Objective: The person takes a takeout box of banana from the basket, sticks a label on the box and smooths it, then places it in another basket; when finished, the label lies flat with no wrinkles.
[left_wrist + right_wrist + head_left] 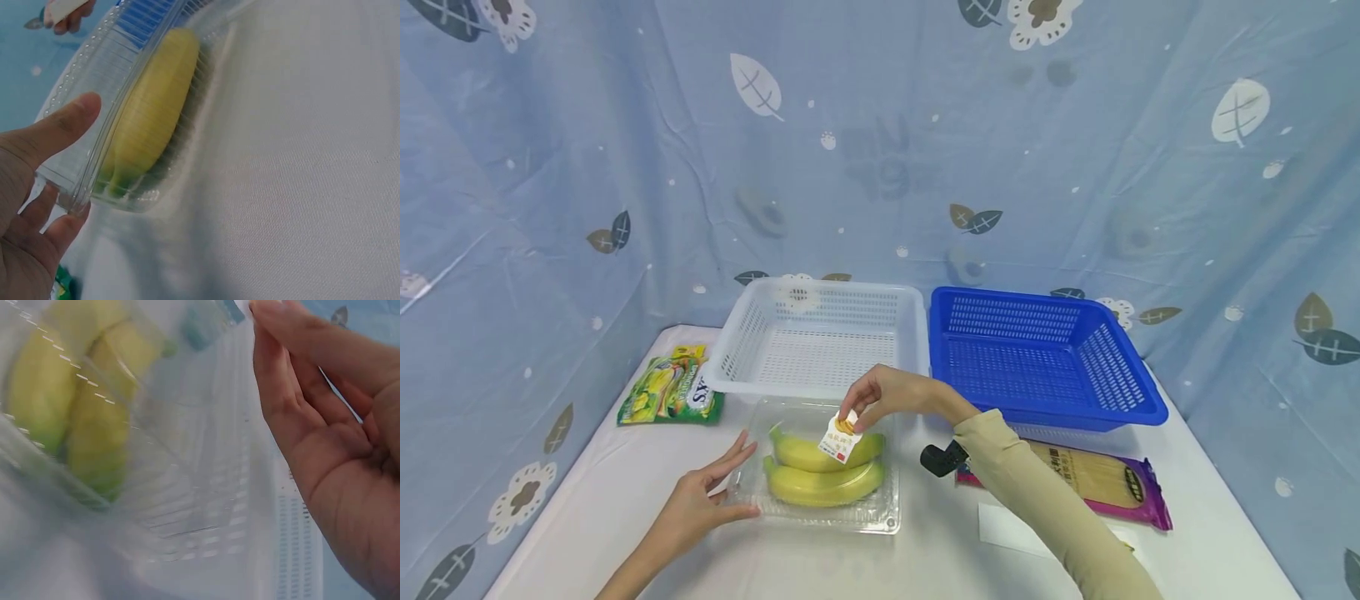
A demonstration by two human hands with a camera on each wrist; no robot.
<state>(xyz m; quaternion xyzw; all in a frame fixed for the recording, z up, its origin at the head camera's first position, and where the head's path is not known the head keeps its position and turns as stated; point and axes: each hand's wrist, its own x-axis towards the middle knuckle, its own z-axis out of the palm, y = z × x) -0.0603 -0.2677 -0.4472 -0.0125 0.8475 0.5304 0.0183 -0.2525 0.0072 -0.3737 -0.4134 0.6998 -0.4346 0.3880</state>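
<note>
A clear plastic clamshell box [889, 504] with two yellow bananas [826, 487] inside lies on the white table. My left hand [700, 498] grips the left end of the box, and in the left wrist view its thumb [72, 122] and fingers span that end. Over the bananas, my right hand [891, 393] pinches a small white card-like label [839, 443] with an orange picture between thumb and fingertips. Whether the label touches the lid cannot be told. In the right wrist view the right fingertips reach the top edge, and the label is mostly out of sight.
Behind the box stand a white mesh basket [820, 388] and a blue mesh basket [1045, 410]. A green and yellow packet [664, 390] lies at the left. To the right are a pasta pack [1097, 479] and a white paper piece [1009, 529], partly under my right forearm.
</note>
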